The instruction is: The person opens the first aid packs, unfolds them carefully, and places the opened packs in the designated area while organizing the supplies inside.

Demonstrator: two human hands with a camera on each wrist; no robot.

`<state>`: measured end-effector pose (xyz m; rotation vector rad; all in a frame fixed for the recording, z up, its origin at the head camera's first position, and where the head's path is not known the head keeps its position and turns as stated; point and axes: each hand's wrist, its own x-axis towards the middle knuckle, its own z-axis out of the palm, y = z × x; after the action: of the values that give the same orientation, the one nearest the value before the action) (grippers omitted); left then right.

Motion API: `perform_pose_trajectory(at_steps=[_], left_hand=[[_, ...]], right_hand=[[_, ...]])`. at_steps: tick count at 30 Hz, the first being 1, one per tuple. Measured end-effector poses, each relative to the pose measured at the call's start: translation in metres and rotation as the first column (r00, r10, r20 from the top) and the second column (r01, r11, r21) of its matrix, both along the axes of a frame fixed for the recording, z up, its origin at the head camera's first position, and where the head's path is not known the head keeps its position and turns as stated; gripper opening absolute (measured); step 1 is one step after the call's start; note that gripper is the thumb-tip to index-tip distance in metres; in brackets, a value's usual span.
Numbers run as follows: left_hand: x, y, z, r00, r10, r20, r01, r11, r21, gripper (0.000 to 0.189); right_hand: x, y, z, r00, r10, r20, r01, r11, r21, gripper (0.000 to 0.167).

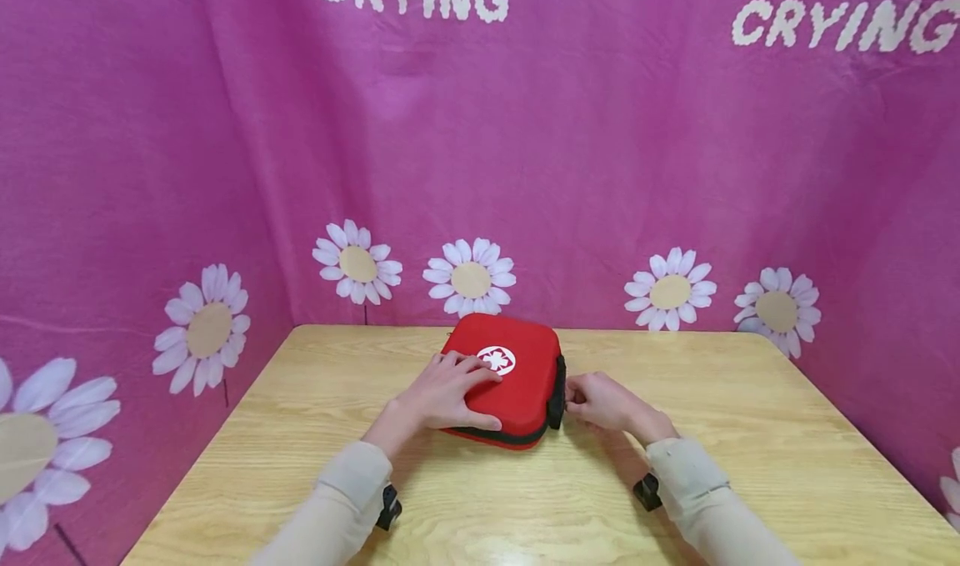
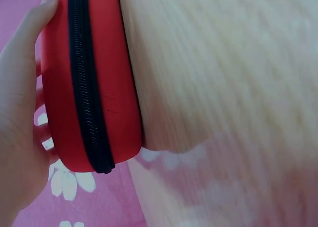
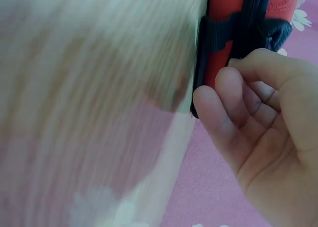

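Observation:
A red zip-up case (image 1: 517,391) with a white round emblem (image 1: 497,360) on its lid lies closed on the wooden table. Across the lid rests my left hand (image 1: 453,391), fingers spread, thumb along the near edge. The left wrist view shows the black zipper (image 2: 84,83) running round the case's side. My right hand (image 1: 603,401) is at the right side, beside the black handle (image 1: 557,395). In the right wrist view, its thumb and curled forefinger pinch at the zipper (image 3: 251,18); the pull between them is hidden.
The light wood table (image 1: 300,466) extends around the case. A pink cloth (image 1: 570,149) with daisies and white lettering hangs behind and at both sides. Black wrist devices (image 1: 388,508) sit below both sleeves.

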<state>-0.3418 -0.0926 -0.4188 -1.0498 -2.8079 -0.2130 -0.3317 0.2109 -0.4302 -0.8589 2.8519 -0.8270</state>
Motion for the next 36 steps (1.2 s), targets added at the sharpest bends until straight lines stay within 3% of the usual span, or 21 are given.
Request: perform_pose_trajectory(at_steps=[11,19,23,28,36], left_hand=[[0.005,0.011,-0.003,0.997,0.074,-0.020,-0.074,0.997,-0.010,0.074],[0.005,0.020,-0.010,0.989,0.123,-0.080,-0.126,0.992,-0.025,0.076],[0.004,0.024,-0.013,0.982,0.150,-0.111,-0.153,0.988,-0.022,0.076],[0.006,0.026,-0.015,0.981,0.167,-0.101,-0.170,0.985,-0.024,0.077],[0.010,0.032,-0.016,0.975,0.190,-0.118,-0.196,0.980,-0.044,0.079]], right_hand=[[0.014,0.001,0.003,0.990,0.076,-0.117,-0.067,0.994,0.081,0.017],[0.022,-0.001,0.003,0.997,0.046,-0.056,-0.043,0.998,0.053,0.014],[0.024,-0.002,0.003,0.994,0.053,-0.094,-0.046,0.996,0.074,0.015],[0.027,-0.005,0.006,0.986,0.086,-0.140,-0.068,0.989,0.131,0.014],[0.034,-0.011,0.011,0.988,0.107,-0.109,-0.088,0.982,0.167,0.016]])
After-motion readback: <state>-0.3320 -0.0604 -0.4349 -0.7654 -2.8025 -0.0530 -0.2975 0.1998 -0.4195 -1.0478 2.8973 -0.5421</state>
